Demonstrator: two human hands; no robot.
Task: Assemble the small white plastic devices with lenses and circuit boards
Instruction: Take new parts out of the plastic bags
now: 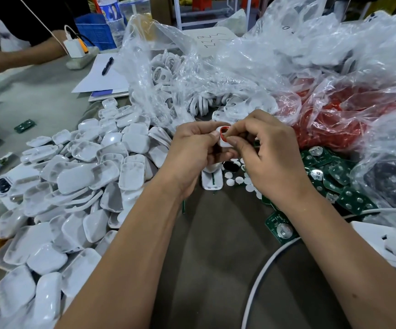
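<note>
White plastic shell (224, 141) sits pinched between both hands: the left hand (192, 148) grips its body while the right hand (267, 150) presses what looks like a red ring (223, 134) into its opening. Judged from here, a tilted push could seat the ring crooked or flick it loose. Right of the hands lie green circuit boards (329, 179). Beyond them, a clear bag (168, 74) holds white housings and another bag (334, 115) holds red parts.

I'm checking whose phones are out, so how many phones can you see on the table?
1 for certain: a phone with its camera facing up, at the left edge of the heap of white shells. Others may be hidden under the bags.
</note>
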